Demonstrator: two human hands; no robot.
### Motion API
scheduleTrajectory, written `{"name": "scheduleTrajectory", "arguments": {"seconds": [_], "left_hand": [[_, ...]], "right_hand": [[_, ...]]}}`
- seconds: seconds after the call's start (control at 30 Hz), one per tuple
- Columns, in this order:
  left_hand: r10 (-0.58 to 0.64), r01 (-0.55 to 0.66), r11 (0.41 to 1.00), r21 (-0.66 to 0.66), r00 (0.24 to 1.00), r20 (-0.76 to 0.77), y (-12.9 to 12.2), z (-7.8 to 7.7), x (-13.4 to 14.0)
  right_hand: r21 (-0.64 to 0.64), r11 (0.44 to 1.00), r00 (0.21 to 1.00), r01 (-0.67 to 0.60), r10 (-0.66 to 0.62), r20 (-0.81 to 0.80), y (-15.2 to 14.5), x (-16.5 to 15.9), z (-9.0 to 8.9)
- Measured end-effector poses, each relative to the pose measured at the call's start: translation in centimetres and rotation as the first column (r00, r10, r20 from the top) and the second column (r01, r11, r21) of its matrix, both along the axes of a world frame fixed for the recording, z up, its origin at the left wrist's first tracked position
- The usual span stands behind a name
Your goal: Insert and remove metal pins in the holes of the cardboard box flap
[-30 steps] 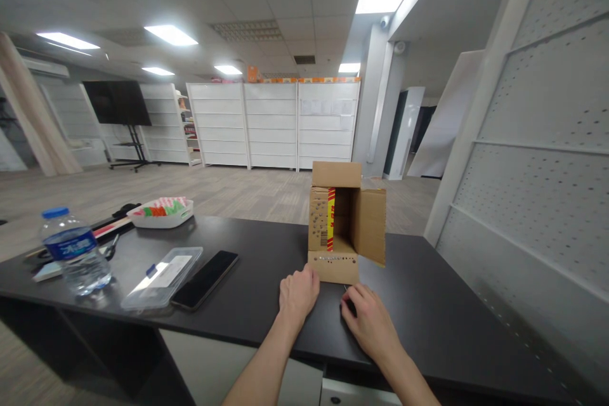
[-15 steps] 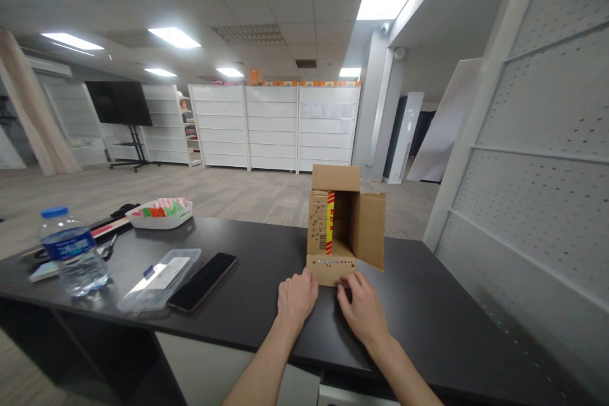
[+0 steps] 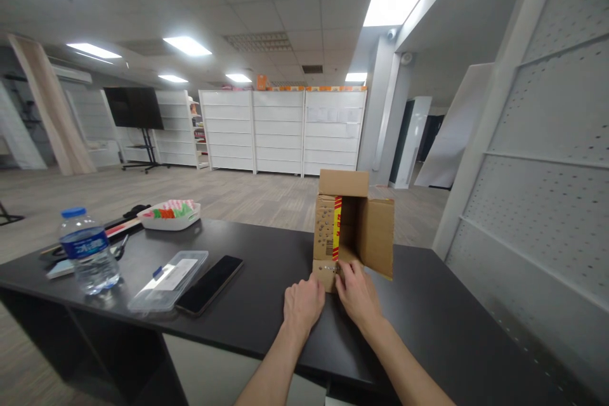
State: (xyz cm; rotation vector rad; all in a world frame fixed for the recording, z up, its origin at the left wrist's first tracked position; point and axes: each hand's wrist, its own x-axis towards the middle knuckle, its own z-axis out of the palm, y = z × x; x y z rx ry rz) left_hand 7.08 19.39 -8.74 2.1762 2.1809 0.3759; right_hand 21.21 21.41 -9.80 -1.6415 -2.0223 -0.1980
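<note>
Two hands (image 3: 303, 306) (image 3: 359, 293) at cardboard box (image 3: 353, 225), yellow tape (image 3: 337, 229) lettered red

Just the one box (image 3: 325, 222), one left grip (image 3: 304, 306), one right grip (image 3: 358, 290) and a single desk (image 3: 266, 254). Also one bottle (image 3: 90, 260), one phone (image 3: 210, 285), one clear case (image 3: 162, 292) and one tray (image 3: 171, 224). Plus one TV (image 3: 133, 108), three tall white cabinets (image 3: 277, 131) and a whopping seven lit ceiling lights (image 3: 187, 45).
</note>
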Motion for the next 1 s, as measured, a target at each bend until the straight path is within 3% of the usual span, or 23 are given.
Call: {"name": "scheduleTrajectory", "arguments": {"seconds": [0.27,0.57,0.8,1.0], "left_hand": [[0.001,-0.001,1.0,-0.026,1.0,0.014,-0.2,0.3,0.1],[-0.005,0.005,1.0,-0.001,1.0,0.019,0.0,-0.2,0.0],[0.006,-0.005,1.0,-0.021,1.0,0.022,-0.1,0.0,0.1],[0.008,-0.007,1.0,-0.029,1.0,0.024,-0.2,0.2,0.0]], "right_hand": [[-0.039,0.999,0.997,-0.01,0.013,0.073,-0.3,-0.2,0.4],[-0.108,0.992,0.996,0.059,-0.066,-0.061,0.9,-0.6,0.9],[-0.307,0.948,0.996,0.086,-0.087,0.008,1.8,-0.6,3.0],[-0.357,0.931,0.995,0.075,-0.044,0.095,2.2,-0.4,4.3]]}}
